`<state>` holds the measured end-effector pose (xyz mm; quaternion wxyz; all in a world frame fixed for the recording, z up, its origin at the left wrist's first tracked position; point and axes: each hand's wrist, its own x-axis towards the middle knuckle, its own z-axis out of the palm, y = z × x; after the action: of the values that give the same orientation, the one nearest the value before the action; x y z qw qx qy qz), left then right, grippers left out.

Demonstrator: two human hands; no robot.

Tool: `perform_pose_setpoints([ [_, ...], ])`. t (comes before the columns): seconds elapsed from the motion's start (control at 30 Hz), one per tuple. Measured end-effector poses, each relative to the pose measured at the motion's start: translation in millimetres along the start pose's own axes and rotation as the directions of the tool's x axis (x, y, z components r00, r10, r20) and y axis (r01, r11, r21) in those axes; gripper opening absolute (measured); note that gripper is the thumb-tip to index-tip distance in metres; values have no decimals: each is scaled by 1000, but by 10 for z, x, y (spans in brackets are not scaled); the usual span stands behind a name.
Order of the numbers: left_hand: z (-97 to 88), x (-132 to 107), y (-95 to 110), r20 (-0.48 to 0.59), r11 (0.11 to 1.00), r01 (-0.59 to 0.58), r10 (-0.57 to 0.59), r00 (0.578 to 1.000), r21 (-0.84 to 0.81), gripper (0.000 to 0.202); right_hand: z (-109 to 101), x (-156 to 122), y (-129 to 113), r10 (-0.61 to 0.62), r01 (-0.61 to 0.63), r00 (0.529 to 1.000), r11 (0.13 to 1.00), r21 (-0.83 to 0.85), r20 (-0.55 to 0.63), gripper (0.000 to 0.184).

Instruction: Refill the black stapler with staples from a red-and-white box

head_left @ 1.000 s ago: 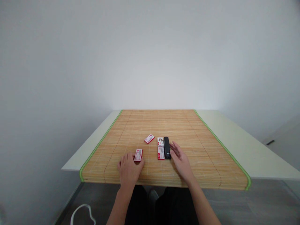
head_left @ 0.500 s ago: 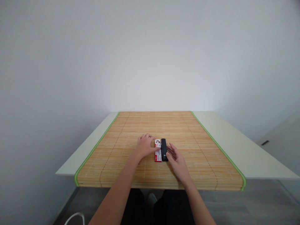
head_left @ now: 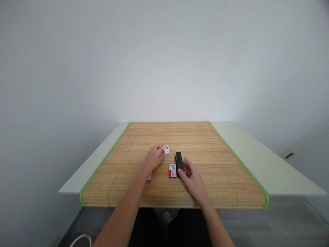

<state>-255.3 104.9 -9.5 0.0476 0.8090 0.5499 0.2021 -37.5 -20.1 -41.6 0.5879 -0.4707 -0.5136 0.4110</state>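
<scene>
My left hand [head_left: 154,157] is closed on a small white and red box [head_left: 166,150], held just above the bamboo mat [head_left: 221,178]. My right hand [head_left: 190,175] lies on the mat with its fingers apart, their tips touching the near end of a black stapler [head_left: 179,161]. A red and white staple box [head_left: 172,170] lies flat against the stapler's left side. Another red staple box [head_left: 149,176] shows partly under my left forearm.
The mat has green edging and covers most of a pale table [head_left: 277,168] that stands against a white wall. A white cable loop [head_left: 81,239] lies on the floor at lower left.
My left hand left the near red box, reached across to the boxes beside the stapler and lifted a small one away to the left. My right hand stayed by the stapler.
</scene>
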Motion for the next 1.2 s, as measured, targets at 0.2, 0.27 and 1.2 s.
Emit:
perform_pose_setpoints([
  [0.2,-97,-175,107,-107,991,116,-109,988,60,49,-4,13,21,-17,14,1000,994,-104,-26,75],
  [0.27,-145,-297,257,-143,995,96,-91,985,31,41,-8,28,19,-22,19,1000,993,-115,-23,71],
  [1.2,151,-1082,1257,-254,973,220,-229,940,-65,55,-100,873,-218,-82,251,889,910,-329,450,46],
])
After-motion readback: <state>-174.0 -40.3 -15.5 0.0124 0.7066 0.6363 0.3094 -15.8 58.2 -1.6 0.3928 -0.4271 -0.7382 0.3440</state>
